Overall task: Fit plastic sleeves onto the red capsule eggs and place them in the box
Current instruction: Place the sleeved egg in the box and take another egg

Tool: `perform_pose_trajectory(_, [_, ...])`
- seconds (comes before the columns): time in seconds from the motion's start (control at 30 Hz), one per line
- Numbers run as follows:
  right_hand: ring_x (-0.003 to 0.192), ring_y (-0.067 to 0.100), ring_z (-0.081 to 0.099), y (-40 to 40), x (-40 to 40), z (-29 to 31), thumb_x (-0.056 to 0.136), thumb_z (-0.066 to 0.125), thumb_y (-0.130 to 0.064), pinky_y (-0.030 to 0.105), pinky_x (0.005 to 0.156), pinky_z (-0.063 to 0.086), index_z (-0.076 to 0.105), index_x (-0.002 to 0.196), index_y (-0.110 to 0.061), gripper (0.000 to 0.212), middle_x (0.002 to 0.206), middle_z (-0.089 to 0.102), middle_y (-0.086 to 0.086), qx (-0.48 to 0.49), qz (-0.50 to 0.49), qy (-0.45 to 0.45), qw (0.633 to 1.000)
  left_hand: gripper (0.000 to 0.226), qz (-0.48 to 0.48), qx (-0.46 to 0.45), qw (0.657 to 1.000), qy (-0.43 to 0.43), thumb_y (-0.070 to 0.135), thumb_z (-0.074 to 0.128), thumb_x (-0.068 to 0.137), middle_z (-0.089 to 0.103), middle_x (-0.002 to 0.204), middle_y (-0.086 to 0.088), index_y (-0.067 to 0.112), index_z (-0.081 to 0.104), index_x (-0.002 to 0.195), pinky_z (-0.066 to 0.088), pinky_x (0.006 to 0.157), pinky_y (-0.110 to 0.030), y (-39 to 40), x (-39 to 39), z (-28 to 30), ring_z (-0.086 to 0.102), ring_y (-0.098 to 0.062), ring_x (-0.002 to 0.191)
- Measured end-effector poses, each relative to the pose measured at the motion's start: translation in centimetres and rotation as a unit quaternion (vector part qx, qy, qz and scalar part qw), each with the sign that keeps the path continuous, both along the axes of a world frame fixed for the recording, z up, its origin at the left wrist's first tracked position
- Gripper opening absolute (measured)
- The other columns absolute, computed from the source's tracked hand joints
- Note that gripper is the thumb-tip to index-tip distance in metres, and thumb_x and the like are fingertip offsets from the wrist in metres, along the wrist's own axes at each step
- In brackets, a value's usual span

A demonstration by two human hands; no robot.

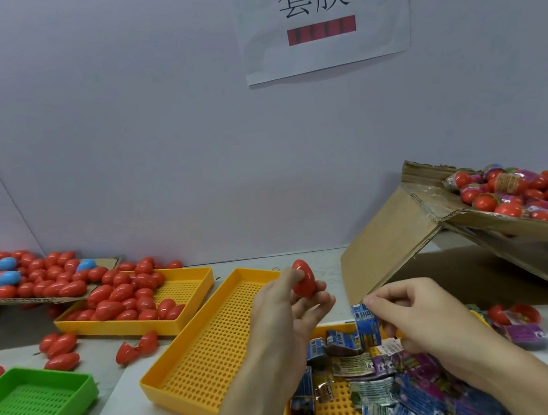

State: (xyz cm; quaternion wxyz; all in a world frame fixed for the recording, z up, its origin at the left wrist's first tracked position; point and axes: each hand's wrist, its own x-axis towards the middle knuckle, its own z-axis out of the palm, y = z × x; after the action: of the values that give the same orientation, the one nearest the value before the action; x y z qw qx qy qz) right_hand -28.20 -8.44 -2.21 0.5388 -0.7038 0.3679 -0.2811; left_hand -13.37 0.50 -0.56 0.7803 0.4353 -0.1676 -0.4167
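Red egg (304, 279) | left hand (288, 305) holds | sleeve (366, 327) part-hidden by right hand (417, 317)

The red egg (304, 278) is smooth, shiny plastic. The yellow tray (211, 353) is plastic full of little holes. The box (387, 238) is rough brown cardboard.

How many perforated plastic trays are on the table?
4: a green tray at near left, a yellow tray holding red eggs behind it, an empty yellow tray in the middle, and a yellow tray of sleeves nearest, partly hidden.
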Motion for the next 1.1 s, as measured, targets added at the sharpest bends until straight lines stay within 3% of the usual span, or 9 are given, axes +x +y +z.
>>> perform_pose_trajectory(0.13, [0.042,0.003,0.045,0.0,0.2,-0.2,0.091,0.070,-0.023,0.017,0.039,0.032,0.077,0.087,-0.009,0.016,0.055,0.059,0.001,0.055,0.009,-0.033,0.998,0.013,-0.001,0.026,0.998,-0.058,0.007,0.057,0.094,0.068,0.072,-0.017,-0.004,0.060,0.101,0.059,0.061,-0.032,-0.2,0.0,-0.2,0.062,-0.022,0.056])
perform_pose_trajectory(0.27, [0.051,0.010,0.045,-0.1,0.1,-0.2,0.088,0.073,-0.020,0.019,0.039,0.029,0.077,0.088,-0.006,0.015,0.059,0.059,0.006,0.082,0.011,-0.052,0.995,0.021,-0.018,0.101,0.992,-0.069,0.009,0.043,0.092,0.058,0.056,-0.009,-0.001,0.061,0.086,0.054,0.051,-0.031,-0.6,-0.2,-0.3,0.049,-0.017,0.044])
perform_pose_trajectory(0.33, [0.054,0.011,0.048,-0.1,0.1,0.0,0.087,0.073,-0.018,0.018,0.038,0.030,0.076,0.090,-0.004,0.015,0.062,0.060,0.007,0.088,0.009,-0.063,0.994,0.018,-0.030,0.136,0.986,-0.093,0.012,0.046,0.091,0.052,0.054,-0.006,0.003,0.058,0.081,0.050,0.048,-0.030,-0.7,-0.3,-0.2,0.042,-0.015,0.040])
perform_pose_trajectory(0.5, [0.054,0.012,0.047,-0.1,0.2,-0.1,0.087,0.072,-0.020,0.018,0.038,0.029,0.077,0.090,-0.005,0.016,0.062,0.059,0.008,0.090,0.025,-0.074,0.993,0.029,-0.091,0.174,0.925,-0.327,0.036,0.078,0.080,0.055,0.062,0.006,0.010,0.068,0.087,0.052,0.057,-0.024,0.2,-0.2,-0.9,0.052,-0.007,0.049])
perform_pose_trajectory(0.6, [0.054,0.010,0.048,-0.2,0.2,-0.3,0.087,0.073,-0.021,0.018,0.039,0.030,0.078,0.090,-0.007,0.015,0.062,0.059,0.008,0.085,0.032,-0.080,0.993,0.026,-0.095,0.188,0.891,-0.402,0.038,0.083,0.076,0.060,0.056,0.014,0.014,0.073,0.080,0.051,0.056,-0.018,0.6,-0.4,-0.9,0.055,0.000,0.052])
perform_pose_trajectory(0.9, [0.056,0.013,0.052,-0.6,0.2,-0.7,0.087,0.072,-0.021,0.019,0.041,0.035,0.075,0.093,-0.013,0.011,0.059,0.064,0.006,0.055,-0.023,-0.087,0.994,0.016,-0.078,0.213,0.888,-0.399,0.029,0.081,0.081,0.066,0.071,0.004,0.015,0.074,0.079,0.052,0.058,-0.022,0.8,-0.1,-0.8,0.057,-0.004,0.055])
perform_pose_trajectory(1.0, [0.056,0.013,0.054,-0.6,0.1,-0.6,0.089,0.070,-0.022,0.019,0.041,0.036,0.074,0.094,-0.017,0.008,0.061,0.066,0.006,0.044,-0.040,-0.087,0.994,0.012,-0.125,0.240,0.853,-0.447,0.027,0.081,0.079,0.063,0.072,0.010,0.021,0.072,0.075,0.049,0.057,-0.017,1.0,0.1,-1.0,0.058,-0.004,0.063])
perform_pose_trajectory(1.1, [0.060,0.013,0.058,-0.5,0.1,-0.7,0.091,0.069,-0.024,0.021,0.046,0.038,0.074,0.094,-0.020,0.007,0.062,0.067,0.005,0.031,-0.048,-0.080,0.995,0.017,-0.164,0.268,0.803,-0.506,0.020,0.084,0.075,0.065,0.093,0.007,0.025,0.071,0.085,0.059,0.073,-0.024,0.9,0.0,-1.0,0.066,-0.012,0.081])
